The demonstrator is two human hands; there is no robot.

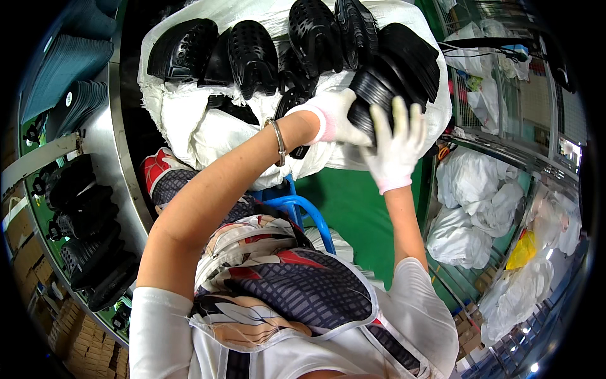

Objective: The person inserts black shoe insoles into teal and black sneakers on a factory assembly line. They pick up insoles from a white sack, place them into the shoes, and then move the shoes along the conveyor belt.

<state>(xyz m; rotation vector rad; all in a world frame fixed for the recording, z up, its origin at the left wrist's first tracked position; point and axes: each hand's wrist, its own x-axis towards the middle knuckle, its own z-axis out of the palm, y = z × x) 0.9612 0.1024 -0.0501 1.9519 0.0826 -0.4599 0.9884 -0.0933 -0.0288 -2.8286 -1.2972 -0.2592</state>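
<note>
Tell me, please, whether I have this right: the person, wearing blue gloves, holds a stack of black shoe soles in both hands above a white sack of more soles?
Not quite: the head view shows white gloves with pink cuffs, not blue. Otherwise yes: the left hand and right hand hold the stack of black shoe soles above the white sack.

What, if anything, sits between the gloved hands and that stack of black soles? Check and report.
Nothing visible does. The left hand and the right hand, both in white gloves, already grip the stack of black soles directly, above the white sack. Loose soles lie to its left, apart from the grip.
</note>
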